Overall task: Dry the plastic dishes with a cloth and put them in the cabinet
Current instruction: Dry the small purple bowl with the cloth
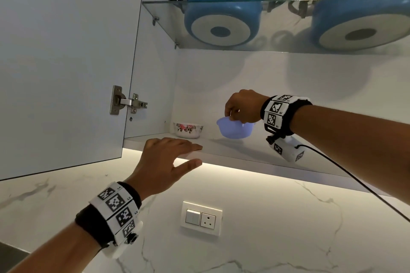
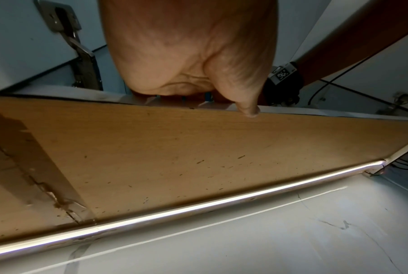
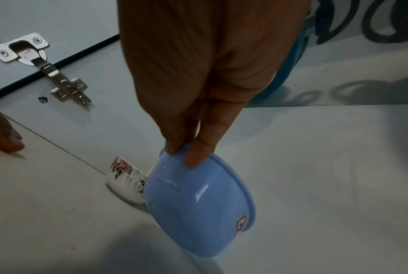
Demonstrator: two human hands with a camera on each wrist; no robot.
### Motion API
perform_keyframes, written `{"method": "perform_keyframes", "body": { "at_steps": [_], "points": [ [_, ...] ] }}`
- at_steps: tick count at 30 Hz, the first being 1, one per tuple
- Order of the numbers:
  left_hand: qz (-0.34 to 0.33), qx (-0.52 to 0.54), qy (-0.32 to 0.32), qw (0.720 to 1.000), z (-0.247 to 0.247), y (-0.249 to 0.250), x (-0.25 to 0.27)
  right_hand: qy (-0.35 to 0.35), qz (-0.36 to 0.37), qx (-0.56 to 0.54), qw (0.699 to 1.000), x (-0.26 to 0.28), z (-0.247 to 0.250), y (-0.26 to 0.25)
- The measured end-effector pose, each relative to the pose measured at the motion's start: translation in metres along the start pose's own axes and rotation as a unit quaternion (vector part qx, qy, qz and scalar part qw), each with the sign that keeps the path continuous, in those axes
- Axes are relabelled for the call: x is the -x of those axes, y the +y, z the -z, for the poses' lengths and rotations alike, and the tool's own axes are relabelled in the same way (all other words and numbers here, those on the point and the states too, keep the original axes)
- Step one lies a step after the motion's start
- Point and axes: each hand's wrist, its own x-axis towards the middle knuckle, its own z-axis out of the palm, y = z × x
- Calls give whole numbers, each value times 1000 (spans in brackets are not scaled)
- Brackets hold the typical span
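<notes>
Cabinet shelf (image 1: pixel 233 150): blue bowl (image 1: pixel 235 129) seemingly right-hand-held (image 1: pixel 241 105).

1. Bowl (image 3: pixel 198 205): smooth glossy blue plastic;
2. upper shelf (image 1: pixel 221 4): clear glass;
3. hinge (image 1: pixel 124 102): shiny metal;
4. cabinet underside (image 2: pixel 174 157): matt wood, speckled;
5. wall (image 1: pixel 266 228): polished marble look.

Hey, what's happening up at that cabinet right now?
A person is putting a dish away. The right hand pinches the rim of a blue bowl and holds it tilted over the bottom shelf of the open cabinet, to the right of a floral bowl already standing there. The blue bowl looks close to the shelf, though contact is unclear. The left hand rests open on the shelf's front edge. Two blue pots sit on the glass shelf above.
</notes>
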Motion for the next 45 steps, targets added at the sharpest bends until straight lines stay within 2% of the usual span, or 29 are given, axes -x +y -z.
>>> {"method": "perform_keyframes", "body": {
  "at_steps": [5,15,21,26,33,37,40,45],
  "points": [
    [-5,13,22,1000,-1,1,1,-15,-7,1,1000,-20,-11,-6],
    [-4,10,22,1000,-6,0,1,-104,-29,4,994,-52,-28,-17],
    [-1,0,22,1000,-7,-1,1,-129,-51,-31,990,-52,-30,-15],
    [8,28,35,999,-6,2,0,-139,-60,-58,987,-41,-11,-17],
    [38,21,27,999,-3,13,-2,-133,-69,-74,986,2,30,-11],
    [66,-15,-2,998,0,28,-4,-123,-68,-81,987,44,52,-4],
    [94,-6,-1,996,-1,54,-3,-116,-70,-87,987,84,61,2],
    [35,83,57,994,-23,129,14,-108,-64,-78,989,171,60,12]
  ]
}}
